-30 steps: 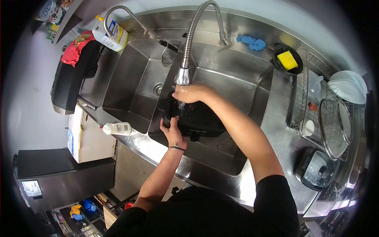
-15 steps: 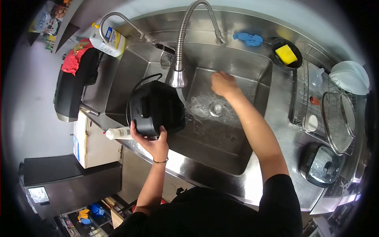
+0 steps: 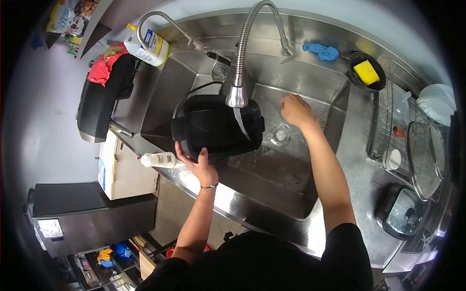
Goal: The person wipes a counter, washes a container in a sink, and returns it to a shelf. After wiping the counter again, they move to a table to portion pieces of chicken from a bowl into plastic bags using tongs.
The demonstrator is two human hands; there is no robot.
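Observation:
My left hand [image 3: 200, 167] grips the near edge of a black rectangular electric pot [image 3: 206, 128], fingers at its side. The pot is held over the sink [image 3: 272, 177], and its cord [image 3: 204, 86] loops behind it. From the faucet head [image 3: 237, 96] a stream of water [image 3: 241, 123] falls onto the pot. My right hand [image 3: 297, 111] is over the right part of the basin, near the drain [image 3: 280, 135]. Its fingers are curled closed, and whatever may be inside them is hidden.
A white squeeze bottle [image 3: 158, 160] lies at the sink's front edge. Behind are a large jug [image 3: 154, 51] and a blue cloth [image 3: 320, 51]. To the right stand a black bowl with a yellow sponge [image 3: 366, 72], a dish rack [image 3: 383, 114] and a glass lid [image 3: 407, 209].
The pot has turned and moved right, so its broad face now sits under the running water. My left hand still holds it. My right hand stays curled over the basin.

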